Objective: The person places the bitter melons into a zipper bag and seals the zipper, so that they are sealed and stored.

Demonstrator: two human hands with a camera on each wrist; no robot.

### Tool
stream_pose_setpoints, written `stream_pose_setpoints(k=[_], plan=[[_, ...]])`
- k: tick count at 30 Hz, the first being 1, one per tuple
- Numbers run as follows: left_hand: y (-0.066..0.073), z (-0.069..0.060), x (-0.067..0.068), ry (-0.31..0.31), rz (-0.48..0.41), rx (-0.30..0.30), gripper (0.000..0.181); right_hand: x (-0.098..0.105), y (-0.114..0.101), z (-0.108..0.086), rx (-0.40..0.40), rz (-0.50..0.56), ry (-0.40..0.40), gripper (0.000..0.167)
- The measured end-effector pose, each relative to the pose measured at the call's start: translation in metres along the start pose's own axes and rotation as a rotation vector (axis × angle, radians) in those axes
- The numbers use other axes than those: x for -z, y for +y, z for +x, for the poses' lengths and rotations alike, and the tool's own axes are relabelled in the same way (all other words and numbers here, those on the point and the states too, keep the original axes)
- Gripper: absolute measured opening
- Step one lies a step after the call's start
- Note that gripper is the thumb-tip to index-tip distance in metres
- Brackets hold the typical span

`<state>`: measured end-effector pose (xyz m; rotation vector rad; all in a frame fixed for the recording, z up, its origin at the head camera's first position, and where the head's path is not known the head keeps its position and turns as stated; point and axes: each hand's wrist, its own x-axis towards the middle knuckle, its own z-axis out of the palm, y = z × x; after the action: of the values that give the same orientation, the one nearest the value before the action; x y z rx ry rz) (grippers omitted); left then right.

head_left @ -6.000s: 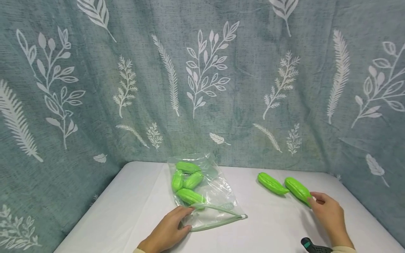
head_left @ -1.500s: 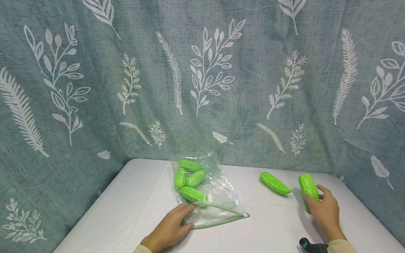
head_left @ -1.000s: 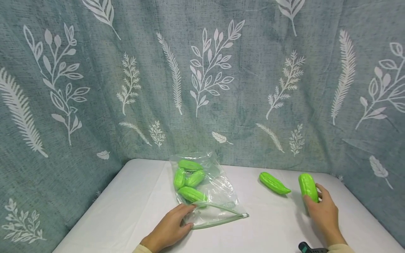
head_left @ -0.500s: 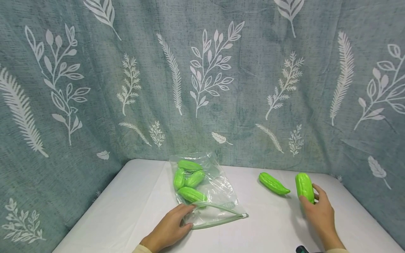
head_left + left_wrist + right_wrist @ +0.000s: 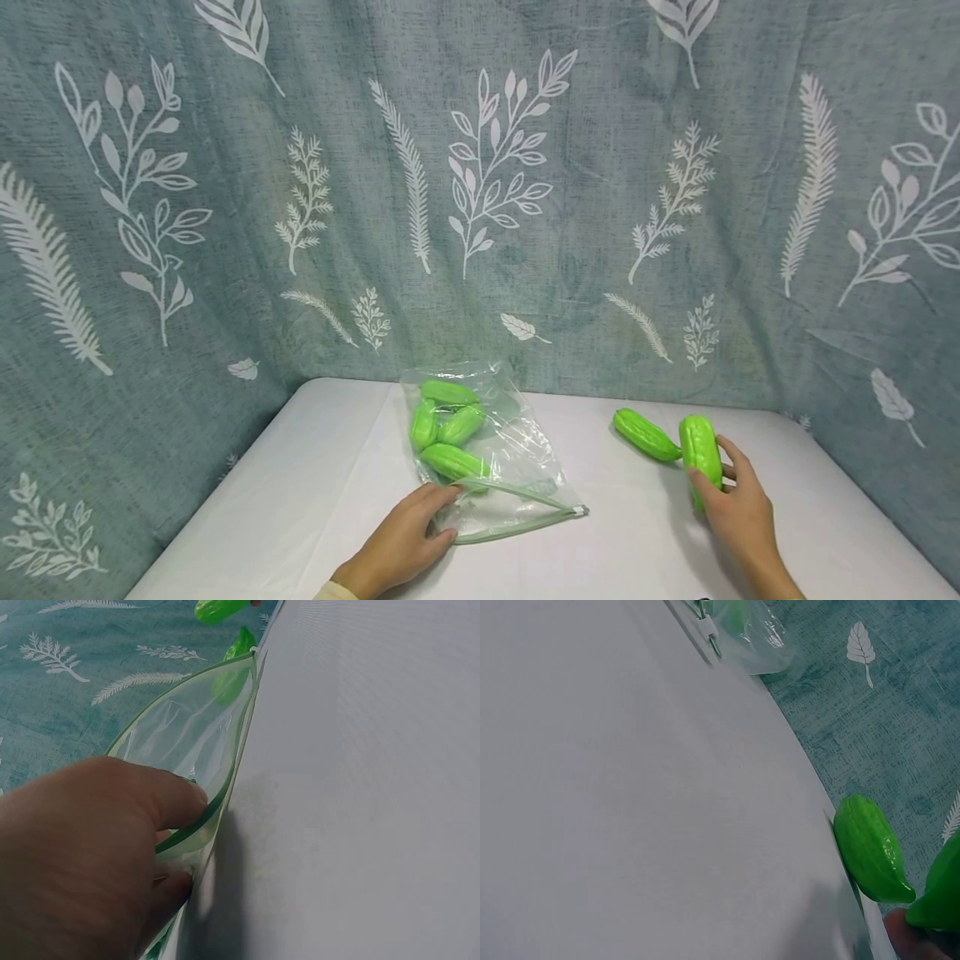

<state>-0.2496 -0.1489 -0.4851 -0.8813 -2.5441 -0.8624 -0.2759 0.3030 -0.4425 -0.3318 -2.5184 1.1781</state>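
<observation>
My right hand (image 5: 742, 508) holds a bright green bitter melon (image 5: 700, 446), raised a little off the table. Another bitter melon (image 5: 645, 435) lies just left of it, shown too in the right wrist view, where the held bitter melon (image 5: 941, 896) is partly cut off. My left hand (image 5: 401, 533) grips the mouth of a clear zip bag (image 5: 525, 450) at its left end. In the left wrist view the bag's green rim (image 5: 142, 727) stands apart, with a finger hooked over it. Several bitter melons (image 5: 453, 461) lie inside the bag.
A white-covered table (image 5: 600, 550) carries everything. Behind it and at both sides hangs a teal curtain (image 5: 570, 250) with white leaf prints. The bag's white slider (image 5: 580, 510) sits at the right end of its mouth.
My right hand has taken hold of the right-hand bitter melon, lifted it and moved it left, close to the other one. My left hand keeps its place at the bag.
</observation>
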Motion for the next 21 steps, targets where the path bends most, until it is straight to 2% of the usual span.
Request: stream_pose_setpoints(k=[5, 21], plan=[[0.001, -0.001, -0.001, 0.007, 0.022, 0.014, 0.052, -0.005, 0.001, -0.004, 0.04, 0.006, 0.004, 0.076], [-0.002, -0.001, -0.002, 0.029, 0.034, -0.023, 0.053, -0.012, -0.002, -0.012, 0.114, -0.011, -0.026, 0.072]])
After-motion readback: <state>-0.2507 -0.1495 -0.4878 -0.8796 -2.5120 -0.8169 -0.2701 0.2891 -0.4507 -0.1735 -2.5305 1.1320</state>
